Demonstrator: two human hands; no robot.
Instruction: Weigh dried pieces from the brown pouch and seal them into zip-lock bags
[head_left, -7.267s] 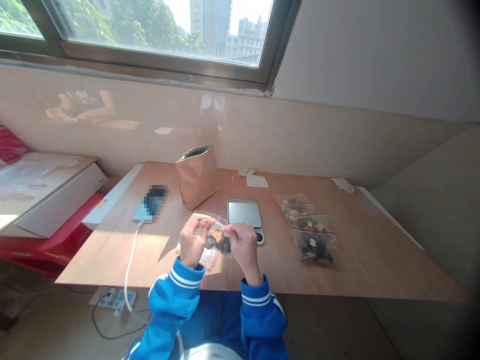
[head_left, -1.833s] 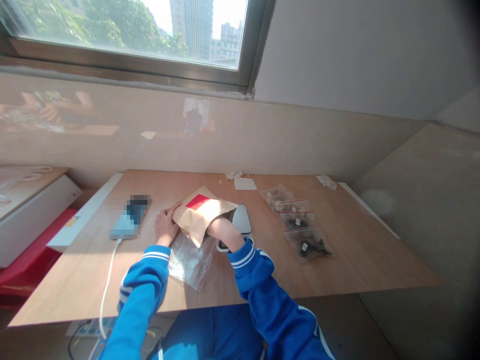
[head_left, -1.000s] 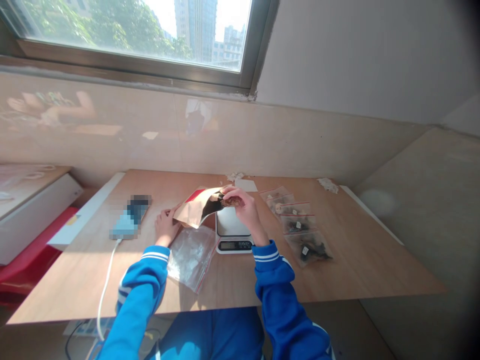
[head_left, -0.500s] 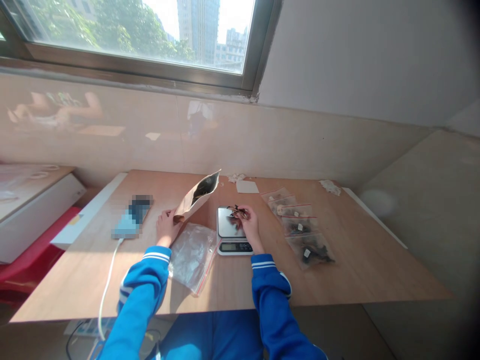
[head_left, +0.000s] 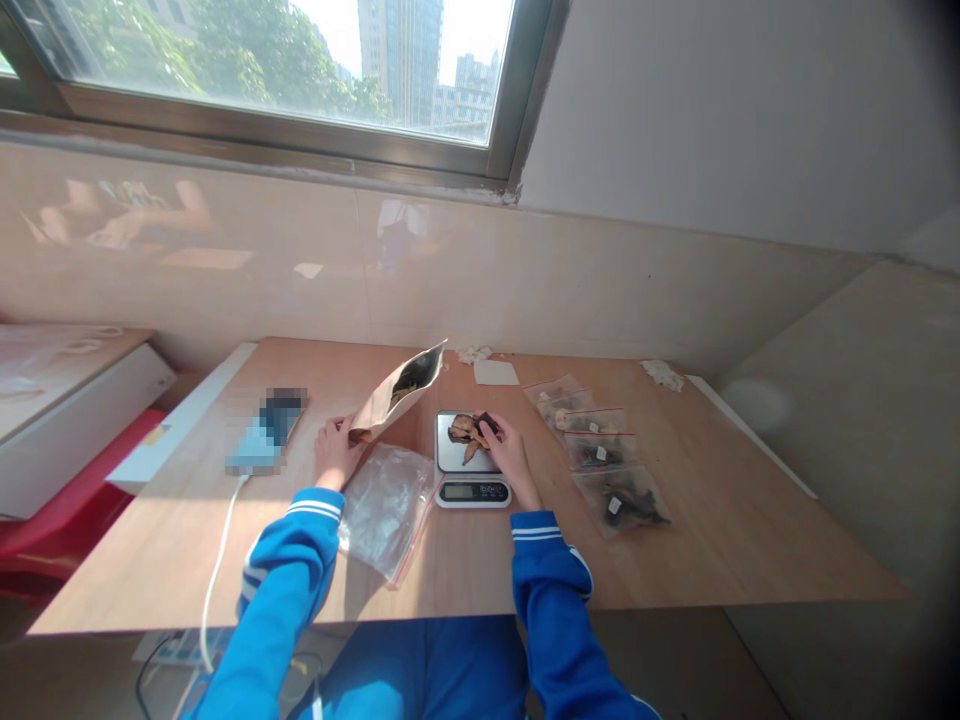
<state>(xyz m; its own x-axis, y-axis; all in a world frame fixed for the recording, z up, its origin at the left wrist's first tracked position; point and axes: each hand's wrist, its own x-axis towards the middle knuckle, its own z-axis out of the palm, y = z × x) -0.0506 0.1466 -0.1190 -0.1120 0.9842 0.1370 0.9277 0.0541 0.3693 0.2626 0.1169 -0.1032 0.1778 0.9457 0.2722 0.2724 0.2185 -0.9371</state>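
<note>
My left hand (head_left: 335, 455) grips the lower end of a brown paper pouch (head_left: 384, 400), which leans up to the right with its mouth gaping and dried stuff inside. Above the steel plate of a kitchen scale (head_left: 448, 462), my right hand (head_left: 512, 455) has its fingers closed on dark, dried brown pieces (head_left: 470, 432). These look curled and leaf-like; their exact kind is unclear. Whether some rest on the plate I cannot tell. A flat clear zip bag (head_left: 386, 512) lies between my left forearm and the scale.
Several zip bags of dark dried pieces (head_left: 626, 502) lie in a row to the right. A phone (head_left: 266, 435) with a white cable (head_left: 217, 560) is at left. White paper (head_left: 496, 373) and crumpled tissue (head_left: 661, 375) sit toward the back.
My right hand has shifted slightly right, and the brown pieces now spread wider over the scale plate. The left hand and pouch stay nearly in place.
</note>
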